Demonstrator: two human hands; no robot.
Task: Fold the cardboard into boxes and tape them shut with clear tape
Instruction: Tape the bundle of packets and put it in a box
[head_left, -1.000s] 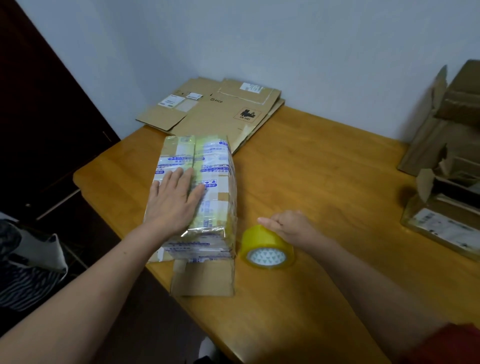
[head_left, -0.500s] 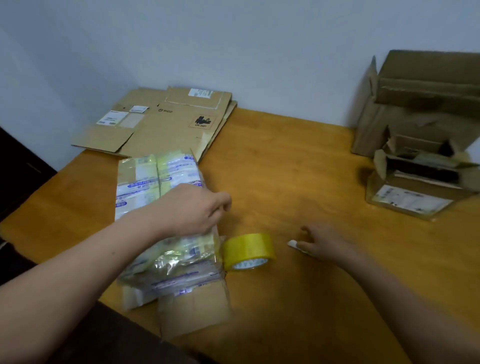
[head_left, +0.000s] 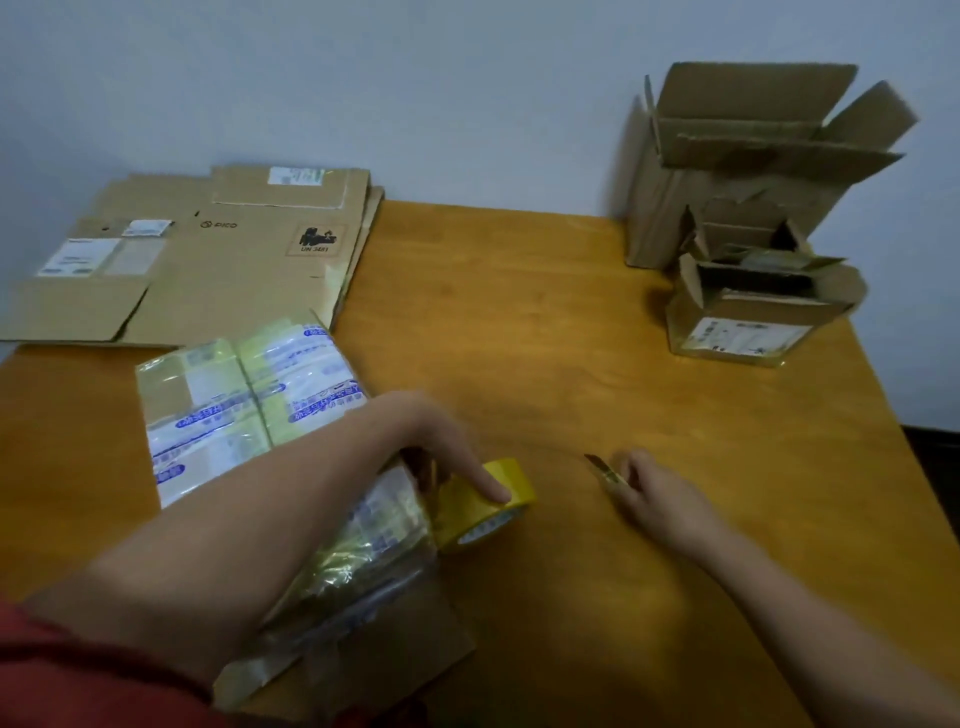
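The tape-wrapped brown cardboard box with blue-printed labels lies flat at the near left of the orange-brown wooden table, one bare flap projecting toward the person; judged not fully sealed. The yellowish roll of clear packing tape stands on edge touching the box's right side, within reach for the next strip. The left hand crosses over the box with fairly straight fingers laid on the roll's top. The thumb is hidden, and no closed grip is evident; probably steadying the roll. The right hand rests on the table well right of the roll, fingers curled, pinching a small dark narrow object; blurred, possibly a cutter. Flattened brown cardboard sheets wait at the far left; two open-flapped cardboard boxes stand far right.
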